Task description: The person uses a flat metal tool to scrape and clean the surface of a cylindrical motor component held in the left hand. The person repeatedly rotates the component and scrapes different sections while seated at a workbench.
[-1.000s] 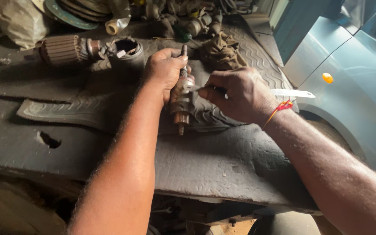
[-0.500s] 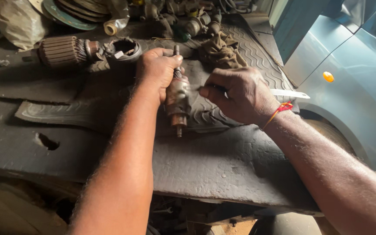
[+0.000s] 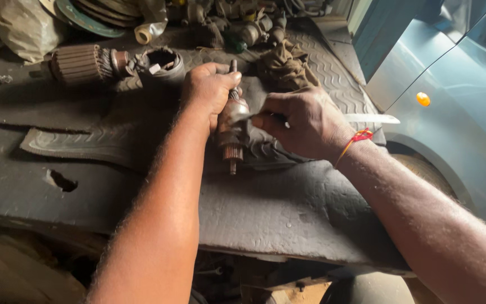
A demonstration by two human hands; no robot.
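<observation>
My left hand (image 3: 212, 90) grips a rusty geared shaft part (image 3: 232, 138) upright over a dark ribbed rubber mat (image 3: 310, 73), with its small gear end pointing down toward me. My right hand (image 3: 305, 121) holds a thin tool whose pale flat end (image 3: 372, 119) sticks out to the right, and its fingertips press against the side of the part. A red thread is tied around my right wrist.
A ribbed motor armature (image 3: 80, 63) and a round metal housing (image 3: 161, 61) lie at the mat's back left. A brown rag (image 3: 285, 65) and several greasy parts sit behind the hands. A grey-blue car body (image 3: 457, 101) stands to the right. The mat has a hole (image 3: 63, 181).
Both hands and the shaft part have shifted slightly left and back across the mat. The grips stay the same.
</observation>
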